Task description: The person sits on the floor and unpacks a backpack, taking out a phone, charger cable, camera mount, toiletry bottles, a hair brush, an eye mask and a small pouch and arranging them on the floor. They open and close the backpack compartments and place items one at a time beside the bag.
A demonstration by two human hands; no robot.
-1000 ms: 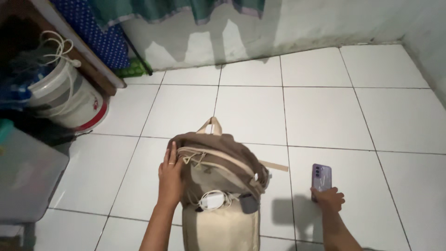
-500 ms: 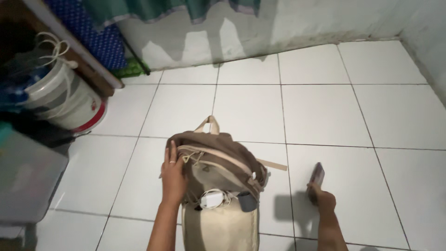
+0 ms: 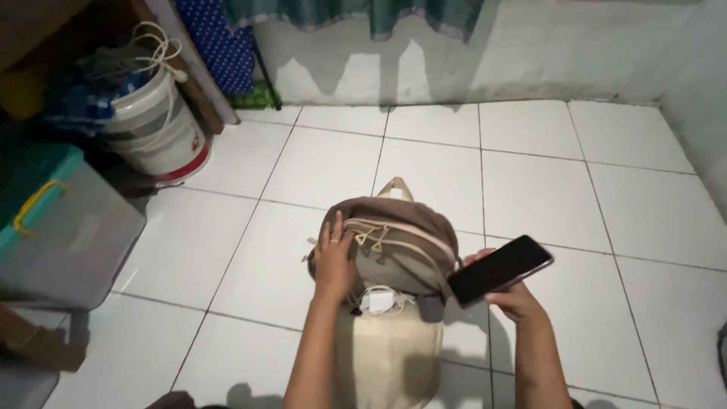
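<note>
White floor tiles (image 3: 530,159) are carrying a brown-and-cream backpack (image 3: 394,250), steadied by the left hand (image 3: 333,257), fingers spread flat. A dark smartphone (image 3: 500,269) is being gripped in the right hand (image 3: 515,299) beside the open pocket; careful alignment seems needed.

The floor (image 3: 326,170) is laid with large white square tiles and dark grout lines. The rear wall (image 3: 545,53) is pale and stained along its base. A green cloth (image 3: 424,15) hangs at the top of it. A blue dotted panel (image 3: 216,38) leans in the left corner. A white bucket (image 3: 155,129) holding cords stands beside it. A clear storage box (image 3: 64,235) with a teal lid sits nearer, at left. Lighting is dim.
</note>
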